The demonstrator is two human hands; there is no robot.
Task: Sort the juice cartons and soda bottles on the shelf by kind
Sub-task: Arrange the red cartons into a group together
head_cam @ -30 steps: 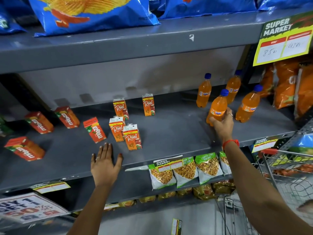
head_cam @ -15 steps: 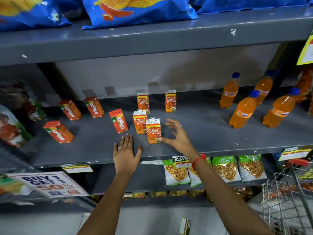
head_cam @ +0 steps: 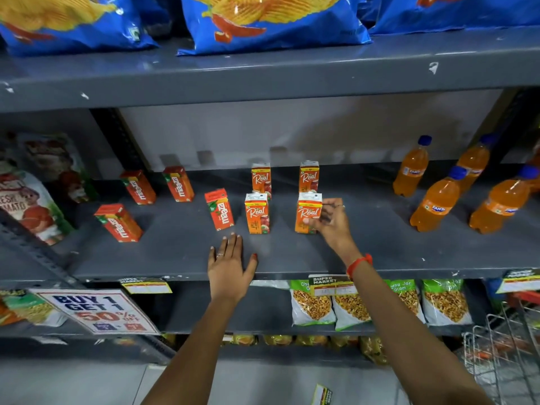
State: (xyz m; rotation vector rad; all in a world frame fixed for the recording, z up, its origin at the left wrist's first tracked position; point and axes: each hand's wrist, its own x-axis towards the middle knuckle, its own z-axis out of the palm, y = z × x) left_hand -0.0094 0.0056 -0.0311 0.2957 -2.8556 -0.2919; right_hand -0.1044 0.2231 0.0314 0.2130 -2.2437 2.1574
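On the grey middle shelf [head_cam: 380,252], several red Maaza cartons [head_cam: 118,222] stand at the left, the nearest one [head_cam: 219,209] close to the orange Real cartons. Two Real cartons stand at the back [head_cam: 261,178] [head_cam: 309,176], and one stands in front [head_cam: 257,213]. My right hand [head_cam: 331,222] grips the front right Real carton [head_cam: 306,213], thumb on its face and fingers behind it. My left hand [head_cam: 230,267] lies flat on the shelf's front edge and holds nothing. Several orange Fanta bottles [head_cam: 435,203] stand upright at the right.
Blue chip bags [head_cam: 271,21] lie on the shelf above. Green snack packets [head_cam: 312,305] hang under the shelf edge, near price tags [head_cam: 330,285]. A wire cart [head_cam: 505,355] stands at the lower right. Tomato pouches [head_cam: 32,200] and a discount sign [head_cam: 99,311] are at the left.
My right hand left the Fanta bottle, crossed to the Real cartons, took the front right one and slid it to the right, away from its neighbour. The left hand stayed flat on the shelf.
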